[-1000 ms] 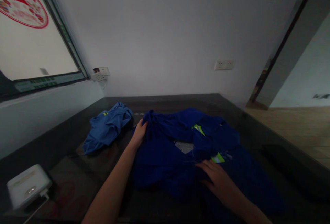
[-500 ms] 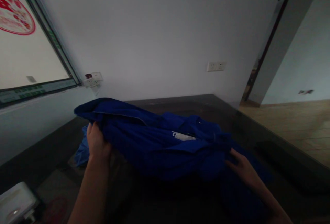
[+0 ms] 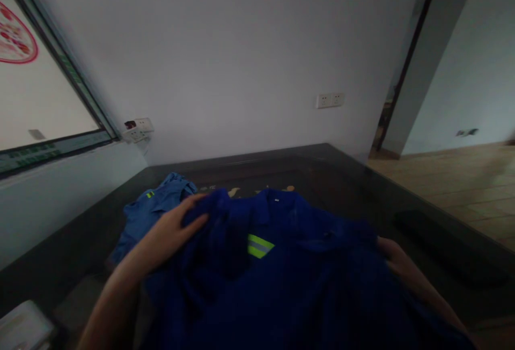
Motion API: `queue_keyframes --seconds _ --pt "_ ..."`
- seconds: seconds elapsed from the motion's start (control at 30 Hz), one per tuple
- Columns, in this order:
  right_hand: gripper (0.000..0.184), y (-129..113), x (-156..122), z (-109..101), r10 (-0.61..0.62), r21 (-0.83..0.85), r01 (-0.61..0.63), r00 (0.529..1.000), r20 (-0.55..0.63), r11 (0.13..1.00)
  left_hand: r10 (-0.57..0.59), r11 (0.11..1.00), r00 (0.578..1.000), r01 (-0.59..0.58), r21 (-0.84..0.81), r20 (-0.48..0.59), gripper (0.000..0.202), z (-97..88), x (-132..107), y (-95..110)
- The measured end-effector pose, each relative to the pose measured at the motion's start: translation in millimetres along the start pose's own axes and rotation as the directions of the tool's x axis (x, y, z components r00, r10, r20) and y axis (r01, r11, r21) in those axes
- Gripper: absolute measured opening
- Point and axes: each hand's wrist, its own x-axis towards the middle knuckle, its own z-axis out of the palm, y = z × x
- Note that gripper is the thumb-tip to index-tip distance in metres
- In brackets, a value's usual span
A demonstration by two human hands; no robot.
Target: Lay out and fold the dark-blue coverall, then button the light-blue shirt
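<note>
A dark blue work shirt (image 3: 281, 280) with a yellow-green reflective stripe lies spread across the dark table (image 3: 341, 173) in front of me, collar toward the far wall. My left hand (image 3: 169, 232) grips its left shoulder edge, fingers curled over the cloth. At the garment's right edge my right hand (image 3: 396, 261) holds the fabric, its fingers mostly hidden under the cloth. A lighter blue garment (image 3: 153, 205) lies crumpled beyond my left hand.
A white box-like device (image 3: 20, 328) sits at the table's near left corner. A dark flat object (image 3: 438, 242) lies along the right side of the table. Wall sockets (image 3: 330, 100) sit on the wall behind, a window frame at left, and wooden floor at right.
Both hands lifted the dark blue shirt, turned it over and brought it down toward me. It now lies spread out with its collar and reflective stripe showing.
</note>
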Motion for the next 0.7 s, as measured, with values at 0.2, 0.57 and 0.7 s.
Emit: queue_keyframes --seconds 0.2,0.57,0.7 --pt "0.059 -1 0 22 0.091 -0.248 -0.037 0.973 0.211 0.968 -0.011 0.969 0.871 -0.112 0.221 0.492 0.077 119.3 -2 17" --pt "0.063 9 1 23 0.078 -0.271 -0.029 0.982 0.171 0.962 0.042 0.980 0.875 -0.131 0.152 0.483 0.039 138.6 -3 -2" --pt "0.058 7 1 24 0.036 -0.259 0.005 0.987 0.154 0.966 0.019 0.997 0.941 -0.043 0.062 0.338 0.025 135.3 6 -14"
